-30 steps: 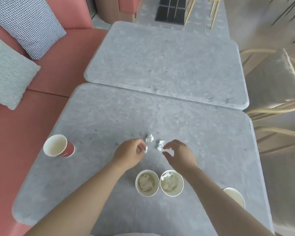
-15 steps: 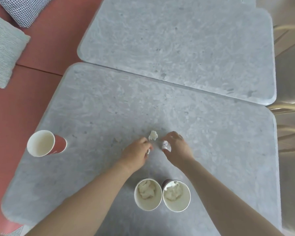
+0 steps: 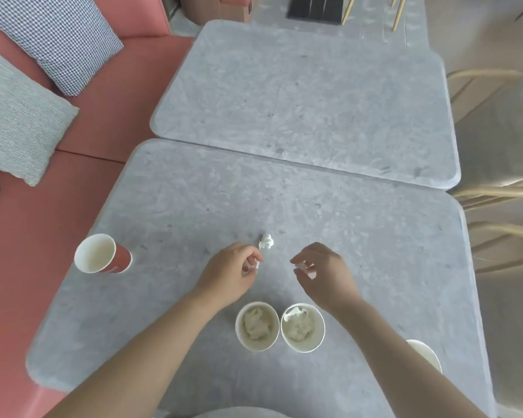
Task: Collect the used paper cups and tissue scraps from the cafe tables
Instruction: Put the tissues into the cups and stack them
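My left hand (image 3: pixel 228 274) pinches a small white tissue scrap (image 3: pixel 255 264) between thumb and fingers. My right hand (image 3: pixel 325 274) pinches another tissue scrap (image 3: pixel 305 268). A third loose scrap (image 3: pixel 266 241) lies on the near grey table (image 3: pixel 178 224), just beyond my left hand's fingertips. Below my hands stand two paper cups side by side, the left cup (image 3: pixel 256 326) and the right cup (image 3: pixel 302 327), both stuffed with crumpled tissue. A red paper cup (image 3: pixel 101 254) stands empty near the table's left edge. A fourth cup (image 3: pixel 424 354) peeks out beside my right forearm.
A second grey table (image 3: pixel 308 104) adjoins the far side. A red bench (image 3: pixel 27 242) with a checked cushion (image 3: pixel 58 40) and a grey cushion (image 3: pixel 15 116) runs along the left. Wooden chairs (image 3: pixel 501 188) stand on the right.
My right hand has lifted its scrap off the table and drawn back to the right. My left hand keeps its scrap. One scrap stays on the table.
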Demonstrator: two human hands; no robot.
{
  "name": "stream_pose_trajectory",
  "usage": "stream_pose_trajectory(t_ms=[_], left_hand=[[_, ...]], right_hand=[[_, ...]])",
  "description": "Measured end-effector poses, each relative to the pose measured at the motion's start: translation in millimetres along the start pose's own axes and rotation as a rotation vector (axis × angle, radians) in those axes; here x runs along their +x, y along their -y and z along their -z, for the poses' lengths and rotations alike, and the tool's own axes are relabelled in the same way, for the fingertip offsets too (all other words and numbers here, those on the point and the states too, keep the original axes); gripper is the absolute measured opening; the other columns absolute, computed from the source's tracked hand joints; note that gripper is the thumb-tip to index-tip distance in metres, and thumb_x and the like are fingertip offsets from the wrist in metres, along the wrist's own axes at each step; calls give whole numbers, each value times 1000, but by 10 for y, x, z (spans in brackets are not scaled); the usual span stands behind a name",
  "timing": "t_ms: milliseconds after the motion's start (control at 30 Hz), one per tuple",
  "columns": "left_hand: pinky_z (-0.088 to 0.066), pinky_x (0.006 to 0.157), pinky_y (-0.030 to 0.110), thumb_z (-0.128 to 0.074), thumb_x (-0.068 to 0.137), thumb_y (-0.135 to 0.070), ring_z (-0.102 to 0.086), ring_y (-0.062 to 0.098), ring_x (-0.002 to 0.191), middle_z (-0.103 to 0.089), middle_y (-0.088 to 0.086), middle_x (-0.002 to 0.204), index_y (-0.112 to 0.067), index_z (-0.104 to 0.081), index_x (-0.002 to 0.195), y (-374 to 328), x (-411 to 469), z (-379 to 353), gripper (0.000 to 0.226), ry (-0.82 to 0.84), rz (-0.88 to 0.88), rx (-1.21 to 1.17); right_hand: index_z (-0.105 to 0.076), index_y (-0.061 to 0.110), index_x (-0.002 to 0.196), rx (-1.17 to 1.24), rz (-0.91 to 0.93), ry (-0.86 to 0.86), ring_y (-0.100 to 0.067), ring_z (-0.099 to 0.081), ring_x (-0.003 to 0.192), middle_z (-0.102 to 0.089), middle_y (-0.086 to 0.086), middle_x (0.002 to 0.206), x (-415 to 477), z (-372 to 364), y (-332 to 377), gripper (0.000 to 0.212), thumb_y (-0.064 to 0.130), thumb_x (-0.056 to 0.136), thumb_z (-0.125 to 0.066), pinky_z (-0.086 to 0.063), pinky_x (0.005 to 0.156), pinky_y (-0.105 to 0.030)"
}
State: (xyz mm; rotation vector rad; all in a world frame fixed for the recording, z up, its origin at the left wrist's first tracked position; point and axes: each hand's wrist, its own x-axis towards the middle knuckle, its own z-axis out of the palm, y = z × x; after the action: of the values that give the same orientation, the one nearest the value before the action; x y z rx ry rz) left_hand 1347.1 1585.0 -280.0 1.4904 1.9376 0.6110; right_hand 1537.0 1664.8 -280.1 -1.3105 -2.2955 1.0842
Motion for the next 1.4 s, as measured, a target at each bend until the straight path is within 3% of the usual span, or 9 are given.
stream_pose_trajectory(t_ms=[200, 567, 833, 1167, 1300, 1400], left_hand=[[-46, 69, 19, -63, 77, -13, -56, 1, 70, -56, -15, 82, -27, -61, 89, -242, -558, -46, 19, 45, -15, -7], [-45, 70, 17, -64, 79, -22, -55, -1, 69, -58, -15, 85, -31, -56, 105, -332, -665, -222, 29, 66, 16, 23], [-44, 69, 17, -66, 78, -35, -55, 2, 72, -58, -15, 81, -32, -58, 101, -272, -632, -214, 25, 82, 28, 48], [-48, 71, 25, -63, 81, -26, -58, 6, 75, -62, -12, 85, -28, -60, 101, -166, -240, -131, 21, 66, 59, 36], [-49, 74, 29, -61, 81, -23, -57, 10, 76, -61, -10, 89, -24, -60, 102, -53, 21, -144, 21, 74, 87, 42], [-46, 75, 28, -60, 82, -23, -54, 9, 80, -58, -7, 102, -24, -59, 104, 64, 234, -203, 22, 87, 93, 87]], right_hand=[[-69, 23, 84, 22, 28, 29, 5, -57, 65, -54, 19, 84, -546, 46, 48, 20, 5, 75, -68, -41, 58, -3], [-69, 23, 85, -26, 54, 78, -5, -56, 68, -59, 10, 88, -670, 90, -30, 15, 16, 72, -73, -52, 65, -25], [-67, 29, 79, -37, 12, 113, 4, -55, 69, -55, 21, 82, -627, 109, -109, 10, 26, 72, -73, -47, 63, -13], [-67, 31, 85, -73, -18, 99, 4, -53, 71, -50, 25, 81, -283, 84, -87, 11, 25, 78, -71, -42, 60, -8], [-67, 26, 91, -86, -24, 128, -1, -54, 75, -57, 17, 89, -62, 1, -152, 13, 22, 79, -70, -40, 64, -5], [-66, 23, 99, -133, -47, 160, -9, -56, 92, -60, 10, 104, 124, -71, -270, 18, 21, 81, -67, -40, 75, -14]])
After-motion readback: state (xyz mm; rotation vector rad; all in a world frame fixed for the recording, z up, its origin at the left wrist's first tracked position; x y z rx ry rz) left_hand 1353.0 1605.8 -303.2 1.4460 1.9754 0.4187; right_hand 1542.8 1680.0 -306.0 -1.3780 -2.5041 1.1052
